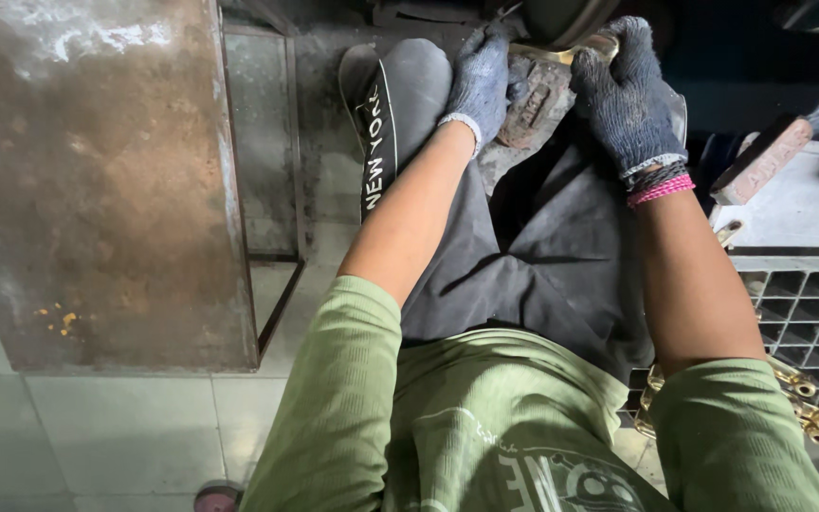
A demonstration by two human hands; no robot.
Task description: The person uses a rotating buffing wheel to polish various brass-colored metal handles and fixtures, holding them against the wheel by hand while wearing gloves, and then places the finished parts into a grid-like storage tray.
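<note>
The green shirt (495, 427) is closest to the camera, and dark trousers (533, 265) lie beyond it. At about 12 o'clock both gloved hands meet at a brass-coloured piece (561, 53). The left hand (479, 81) is closed on its left end and the right hand (629, 95) on its right end, just under a dark wheel (561, 19). A rusty metal desk (97, 180) stands at 9 o'clock. A plastic crate (798, 313) is at 3 o'clock, with brass fittings (803, 398) beside it.

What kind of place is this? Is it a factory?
Probably a small metal workshop. Gloved hands, left hand and right hand, press a brass piece against a machine wheel. A rusty metal table and brass fittings sit nearby.
</note>
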